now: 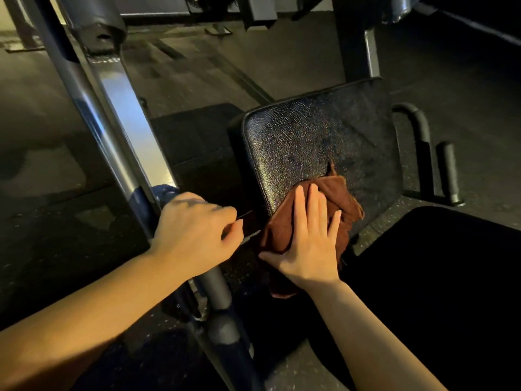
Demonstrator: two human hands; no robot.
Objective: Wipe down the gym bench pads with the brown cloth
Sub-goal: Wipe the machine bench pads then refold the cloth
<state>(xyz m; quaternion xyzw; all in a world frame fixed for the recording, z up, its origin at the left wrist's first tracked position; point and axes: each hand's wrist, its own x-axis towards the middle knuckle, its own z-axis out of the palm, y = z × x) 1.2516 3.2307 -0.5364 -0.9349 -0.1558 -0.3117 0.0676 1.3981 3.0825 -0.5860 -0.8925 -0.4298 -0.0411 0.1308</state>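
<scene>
A black textured bench pad (318, 142) fills the middle of the head view, tilted up and glossy. The brown cloth (342, 198) lies bunched on the pad's near lower corner and hangs over its edge. My right hand (308, 238) presses flat on the cloth with straight, spread fingers. My left hand (194, 230) sits left of the pad, over the slanted metal frame bar (121, 131); its fingers are curled and pinch something thin and dark by the pad's edge, which I cannot make out.
A second black pad (439, 277) lies at the lower right. Black padded handles (449, 176) stand right of the pad. More dark machine frame (259, 12) crosses the top. The floor (42, 108) is dark speckled rubber.
</scene>
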